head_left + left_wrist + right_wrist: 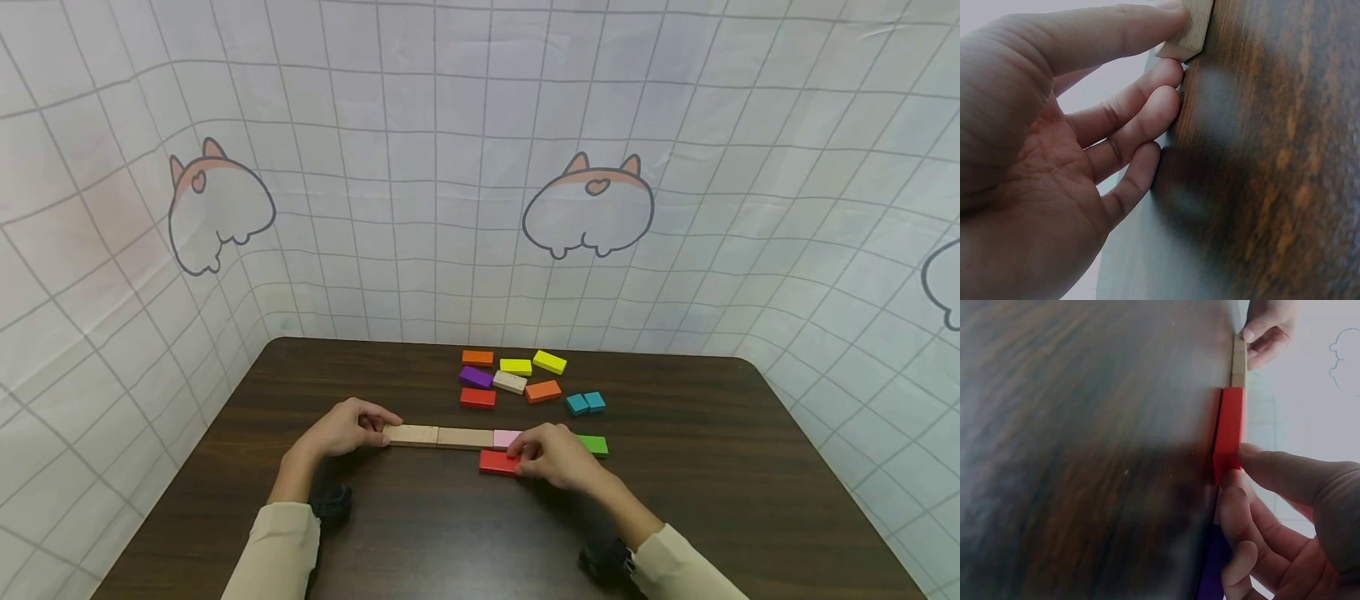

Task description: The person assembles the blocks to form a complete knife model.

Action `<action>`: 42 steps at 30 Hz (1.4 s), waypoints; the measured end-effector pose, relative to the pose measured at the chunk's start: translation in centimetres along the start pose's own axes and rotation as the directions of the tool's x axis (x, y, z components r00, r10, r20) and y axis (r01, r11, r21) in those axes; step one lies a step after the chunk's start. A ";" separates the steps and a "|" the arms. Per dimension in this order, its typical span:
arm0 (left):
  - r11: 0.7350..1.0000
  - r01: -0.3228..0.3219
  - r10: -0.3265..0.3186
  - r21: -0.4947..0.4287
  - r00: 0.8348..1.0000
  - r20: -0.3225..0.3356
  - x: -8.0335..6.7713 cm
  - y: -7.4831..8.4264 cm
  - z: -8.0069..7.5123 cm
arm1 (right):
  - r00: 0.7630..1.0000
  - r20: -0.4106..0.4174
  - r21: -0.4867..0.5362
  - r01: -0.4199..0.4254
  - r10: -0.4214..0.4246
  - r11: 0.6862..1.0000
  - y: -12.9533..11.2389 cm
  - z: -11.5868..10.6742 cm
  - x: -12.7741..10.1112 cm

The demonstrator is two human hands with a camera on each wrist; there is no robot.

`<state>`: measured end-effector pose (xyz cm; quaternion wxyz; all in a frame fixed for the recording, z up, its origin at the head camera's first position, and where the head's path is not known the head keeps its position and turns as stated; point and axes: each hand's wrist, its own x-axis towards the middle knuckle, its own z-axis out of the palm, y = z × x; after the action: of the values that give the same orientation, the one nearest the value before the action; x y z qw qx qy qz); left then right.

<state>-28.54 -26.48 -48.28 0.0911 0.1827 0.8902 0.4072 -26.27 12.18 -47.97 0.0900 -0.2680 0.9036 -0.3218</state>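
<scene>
while pinching the front red block (pixel 497 462) by the right end with the right hand (pixel 555 456), also gripping the left-end wooden block (pixel 412 436) with the left hand (pixel 347 427). right grip: nearly closed, with only the red block between thumb and fingertips. see it just in front of the pink block (pixel 506 438), roughly parallel to the row; can't tell if touching the row or lifted slightly off the table (pixel 420 533). left grip: nearly closed too, with thumb and index finger across the outer end of the wood, other fingers slightly bent near the tabletop. row, left to right: left-end wooden block, second wooden block (pixel 465 438), pink block, a stretch hidden by the right hand in head view, green block (pixel 594 446). can make out a row purple block (pixel 1212 565) in right wrist view, partly behind fingers. scattered behind the row: back orange block (pixel 477 358), left yellow block (pixel 516 367), right yellow block (pixel 550 362), back purple block (pixel 476 377), pale wooden block (pixel 510 382), front orange block (pixel 543 392), back red block (pixel 477 398), pair of teal blocks (pixel 577 405) off to the right.
</scene>
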 end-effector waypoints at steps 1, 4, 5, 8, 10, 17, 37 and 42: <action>1.000 -0.001 0.001 0.001 1.000 0.000 0.0 0.0 0.0 | 1.000 -0.002 0.001 0.000 0.000 1.000 -0.1 0.0 0.1; 1.000 -0.004 0.004 0.001 1.000 0.001 0.0 -0.1 0.0 | 1.000 -0.005 0.005 -0.002 0.002 1.000 -0.3 0.3 0.4; 1.000 -0.004 0.004 0.002 1.000 0.002 0.0 -0.1 0.0 | 1.000 -0.005 0.005 -0.005 0.005 1.000 -0.4 0.3 0.6; 1.000 0.003 -0.003 0.003 1.000 0.004 0.0 -0.2 -0.1 | 1.000 -0.003 0.009 -0.018 0.018 1.000 -0.6 0.7 0.9; 1.000 0.005 -0.005 0.004 1.000 0.006 0.0 -0.2 -0.1 | 1.000 -0.002 0.011 -0.031 0.031 0.999 -0.7 0.8 1.1; 1.000 0.006 -0.006 0.009 1.000 0.004 0.1 -0.2 0.0 | 0.999 -0.009 0.012 -0.052 0.052 0.999 -1.2 1.0 1.4; 1.000 -0.008 0.008 -0.024 1.000 0.010 -0.1 -0.1 0.0 | 1.000 -0.007 0.044 -0.028 0.028 0.999 -1.7 1.7 2.2; 1.000 -0.010 0.011 -0.018 1.000 0.007 0.0 -0.1 0.0 | 1.000 -0.008 0.051 -0.023 0.023 0.998 -1.8 1.8 2.3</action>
<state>-28.53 -26.58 -48.35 0.0938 0.1880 0.8852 0.4150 -26.81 8.85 -48.21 0.0967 -0.2538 0.8985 -0.3450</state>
